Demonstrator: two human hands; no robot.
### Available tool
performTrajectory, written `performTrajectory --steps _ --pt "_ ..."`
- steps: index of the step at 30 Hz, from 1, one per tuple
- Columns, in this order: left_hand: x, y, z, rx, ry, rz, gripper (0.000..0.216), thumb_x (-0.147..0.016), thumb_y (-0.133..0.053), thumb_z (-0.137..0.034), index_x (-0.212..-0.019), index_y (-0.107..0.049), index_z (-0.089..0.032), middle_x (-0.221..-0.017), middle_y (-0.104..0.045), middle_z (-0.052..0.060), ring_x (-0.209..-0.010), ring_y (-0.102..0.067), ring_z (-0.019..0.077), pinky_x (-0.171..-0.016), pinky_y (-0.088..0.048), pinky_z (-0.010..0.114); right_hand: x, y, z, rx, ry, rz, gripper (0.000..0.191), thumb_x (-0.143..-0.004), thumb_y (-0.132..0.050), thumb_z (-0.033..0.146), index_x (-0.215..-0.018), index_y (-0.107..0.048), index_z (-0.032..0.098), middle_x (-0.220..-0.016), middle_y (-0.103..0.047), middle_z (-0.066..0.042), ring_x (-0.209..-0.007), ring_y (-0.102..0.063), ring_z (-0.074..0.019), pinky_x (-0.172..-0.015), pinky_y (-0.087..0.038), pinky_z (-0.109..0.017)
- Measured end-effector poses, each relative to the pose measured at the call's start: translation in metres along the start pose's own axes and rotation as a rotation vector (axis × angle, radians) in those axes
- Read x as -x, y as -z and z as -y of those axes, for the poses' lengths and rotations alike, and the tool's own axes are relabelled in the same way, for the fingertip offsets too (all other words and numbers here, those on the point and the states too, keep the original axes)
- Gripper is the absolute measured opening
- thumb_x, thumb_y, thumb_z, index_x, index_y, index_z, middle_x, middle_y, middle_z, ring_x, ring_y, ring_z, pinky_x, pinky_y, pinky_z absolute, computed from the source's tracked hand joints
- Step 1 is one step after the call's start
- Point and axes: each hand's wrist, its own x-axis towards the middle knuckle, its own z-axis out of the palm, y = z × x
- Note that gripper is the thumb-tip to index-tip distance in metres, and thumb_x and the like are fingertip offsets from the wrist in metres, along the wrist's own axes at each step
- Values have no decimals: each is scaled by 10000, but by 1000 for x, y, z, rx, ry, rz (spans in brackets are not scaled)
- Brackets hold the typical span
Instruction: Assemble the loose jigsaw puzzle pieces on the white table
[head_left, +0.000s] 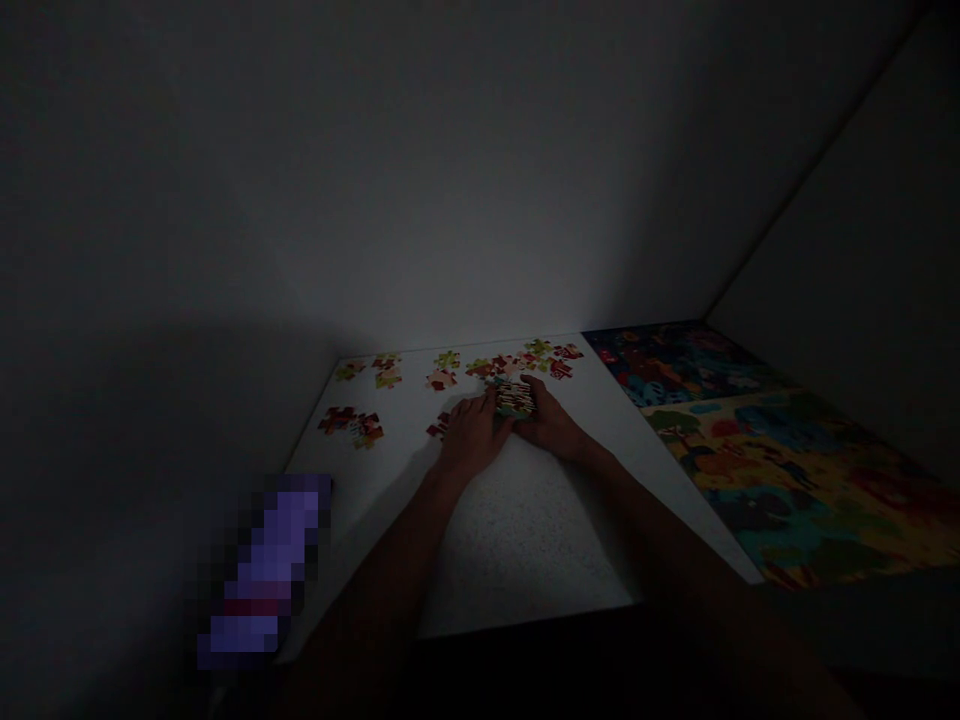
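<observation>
Both my hands rest together on a white table (517, 530) in a dim room. My left hand (471, 432) and my right hand (551, 420) close from either side on a small cluster of joined puzzle pieces (514, 398), coloured red, green and white. Its fingers curl round the cluster's edges. Loose puzzle pieces (442, 378) lie scattered just beyond my hands along the table's far edge, and more pieces (351, 424) lie to the left.
Two colourful picture boards (787, 470) lie side by side on the right of the table, up against the wall. A blurred purple object (266, 570) sits at the table's near left edge. Walls close in behind and at the right.
</observation>
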Motion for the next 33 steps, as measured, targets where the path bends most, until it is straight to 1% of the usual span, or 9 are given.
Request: performTrajectory --steps 4,6,9,14,17,21,24,27,33 --pt "-1 6 4 62 16 -12 489 -923 -520 -312 -1393 -493 -177 -1321 -610 88 -1217 -530 256 -1100 -348 398 3 2 6 -13 -3 -27 558 -701 -711 318 -1175 -452 176 -1136 -674 -160 -990 -667 -265 -867 -544 -409" --pt "-2 11 12 68 63 -26 433 -913 -523 -273 -1343 -546 -226 -1302 -626 52 -1216 -539 216 -1110 -343 362 4 3 9 -9 -9 -28 492 -706 -700 323 -1118 -468 187 -1099 -684 -146 -960 -670 -253 -843 -548 -389" --pt "-8 22 38 7 225 -83 374 -927 -475 -245 -1282 -592 -230 -1294 -631 47 -1210 -552 187 -1078 -380 317 5 5 10 1 -52 -19 497 -699 -697 344 -1118 -480 189 -1096 -690 -149 -951 -674 -262 -836 -549 -390" --pt "-18 42 96 -133 586 -187 410 -913 -424 -204 -1289 -579 -162 -1290 -614 134 -1202 -559 260 -1034 -412 384 5 6 11 29 -83 -11 499 -688 -696 350 -1126 -513 199 -1058 -707 -133 -919 -684 -282 -804 -558 -396" --pt "-26 46 121 -197 712 -212 443 -890 -474 -234 -1318 -559 -156 -1322 -572 178 -1247 -518 299 -1040 -390 419 5 6 12 26 -97 -1 493 -699 -685 371 -1129 -516 200 -1072 -701 -136 -930 -685 -286 -795 -560 -393" --pt "-37 46 141 -252 819 -237 451 -913 -442 -272 -1332 -538 -132 -1381 -509 218 -1314 -443 329 -1038 -370 476 5 5 12 52 -121 11 502 -709 -672 412 -1129 -517 182 -1087 -693 -153 -934 -684 -294 -795 -552 -398" --pt "-43 43 148 -281 824 -246 444 -933 -409 -298 -1312 -548 -113 -1384 -498 231 -1326 -419 331 -1048 -343 494 5 5 11 54 -116 22 498 -720 -665 421 -1136 -517 191 -1086 -694 -144 -934 -683 -287 -798 -549 -392" --pt "-45 40 146 -298 811 -239 425 -938 -398 -308 -1252 -588 -93 -1308 -548 248 -1273 -465 340 -1041 -327 519 4 6 12 81 -122 5 503 -708 -677 386 -1146 -523 192 -1092 -695 -145 -935 -682 -286 -793 -550 -388" --pt "-35 31 118 -317 749 -185 406 -909 -441 -307 -1179 -623 -64 -1257 -576 250 -1200 -523 343 -1037 -330 529 4 4 11 71 -114 -12 506 -706 -679 388 -1144 -525 187 -1098 -700 -147 -944 -686 -287 -812 -551 -397"
